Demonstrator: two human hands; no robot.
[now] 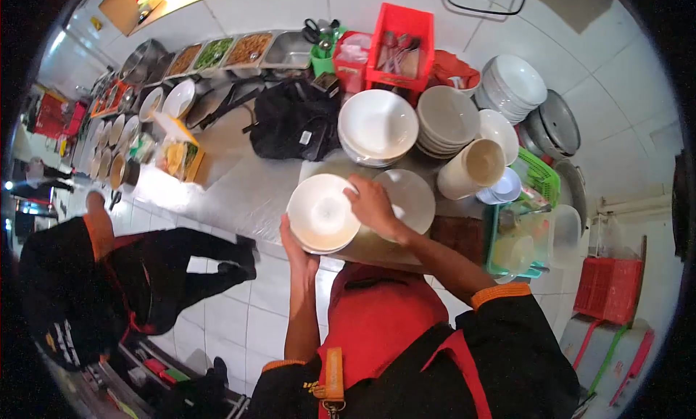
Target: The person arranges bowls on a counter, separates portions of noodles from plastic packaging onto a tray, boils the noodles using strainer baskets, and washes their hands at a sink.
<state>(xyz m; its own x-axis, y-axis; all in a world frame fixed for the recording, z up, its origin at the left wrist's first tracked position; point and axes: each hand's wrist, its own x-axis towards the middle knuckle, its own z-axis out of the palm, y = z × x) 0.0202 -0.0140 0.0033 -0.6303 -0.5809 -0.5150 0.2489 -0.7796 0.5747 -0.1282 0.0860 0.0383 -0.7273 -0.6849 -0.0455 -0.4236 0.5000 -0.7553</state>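
A white bowl (324,212) is held over the front edge of the steel counter, its inside facing up. Under its rim a second edge shows, perhaps another bowl nested below. My left hand (299,246) grips it from the lower left, with the thumb along the side. At its right rim, the fingers of my right hand (374,207) are curled and pinch the edge. Beneath my right wrist, partly covered, a wide pale bowl (412,194) rests on the counter. Just behind stands a stack of larger white bowls (377,125).
More stacked bowls (448,118) and a cream container (473,169) stand at the right. A black bag (293,118) lies behind, near food trays (246,49). A red basket (401,42) holds utensils. Another person (138,274) in dark clothes is at the left.
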